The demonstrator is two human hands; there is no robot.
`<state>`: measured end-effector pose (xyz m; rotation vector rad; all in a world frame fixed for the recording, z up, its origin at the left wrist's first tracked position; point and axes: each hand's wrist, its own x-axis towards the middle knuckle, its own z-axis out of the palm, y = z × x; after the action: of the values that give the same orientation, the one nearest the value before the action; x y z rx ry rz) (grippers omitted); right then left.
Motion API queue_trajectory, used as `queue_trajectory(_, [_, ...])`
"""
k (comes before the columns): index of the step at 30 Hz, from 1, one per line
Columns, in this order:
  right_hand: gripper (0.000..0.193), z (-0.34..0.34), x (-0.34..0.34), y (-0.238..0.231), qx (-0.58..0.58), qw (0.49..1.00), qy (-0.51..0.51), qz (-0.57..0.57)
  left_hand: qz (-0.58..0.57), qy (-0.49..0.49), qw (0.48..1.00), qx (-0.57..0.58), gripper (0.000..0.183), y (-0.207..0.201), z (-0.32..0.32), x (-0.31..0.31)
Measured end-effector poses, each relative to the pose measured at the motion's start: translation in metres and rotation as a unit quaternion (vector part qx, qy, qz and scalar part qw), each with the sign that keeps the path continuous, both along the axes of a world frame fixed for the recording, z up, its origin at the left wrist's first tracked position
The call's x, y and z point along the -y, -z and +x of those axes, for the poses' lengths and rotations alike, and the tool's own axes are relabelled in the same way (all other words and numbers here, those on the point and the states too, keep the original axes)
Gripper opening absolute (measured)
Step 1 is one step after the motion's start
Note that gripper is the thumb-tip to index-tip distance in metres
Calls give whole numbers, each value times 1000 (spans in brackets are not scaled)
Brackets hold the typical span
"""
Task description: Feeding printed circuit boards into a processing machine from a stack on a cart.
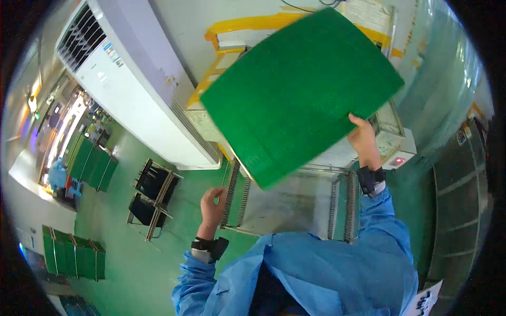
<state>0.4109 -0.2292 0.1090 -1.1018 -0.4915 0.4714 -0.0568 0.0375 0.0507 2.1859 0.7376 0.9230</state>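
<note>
A large green rectangular board [305,95], probably a circuit panel, is held up at a tilt in front of me. My right hand [363,139] grips its lower right edge, the thumb lying on the near face and the other fingers hidden behind. Below the board stands a metal rack [348,205] with toothed, spring-like rails on both sides and a greyish flat base. My left hand [213,206] is beside the rack's left rail, away from the board. Its fingers are loosely curled with a gap at the thumb, and nothing shows in them.
Behind the board is a pale machine [392,124] edged with yellow tape. A tall white air conditioner [132,89] stands left of it. Black racks [153,195] and racks of green boards [74,253] sit on the green floor. Clear plastic curtain [443,79] hangs right; another person [57,174] is far left.
</note>
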Motion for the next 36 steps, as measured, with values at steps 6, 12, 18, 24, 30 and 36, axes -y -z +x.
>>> queue_trajectory(6, [12, -8, -75, 22, -259, 955, -80, 122, -165, -8, 968, -188, 24, 83, -55, 10])
queue_trajectory(12, [10, 26, -133, 78, -309, 937, -68, 145, -220, -5, 939, -263, 34, 160, -105, 15])
queue_trajectory(18, [11, 48, -174, 108, -293, 943, -62, 146, -350, -56, 894, -275, 28, 199, -147, 45])
queue_trajectory(24, [16, 58, -188, 107, -315, 939, -49, 132, -457, -85, 857, -224, 30, 252, -176, 60])
queue_trajectory(30, [33, 29, -165, 67, -268, 940, -205, -49, -449, -105, 845, -272, 33, 238, -165, 72])
queue_trajectory(36, [36, 31, -171, 58, -65, 982, -82, -158, -430, -76, 858, -271, 34, 233, -151, 71])
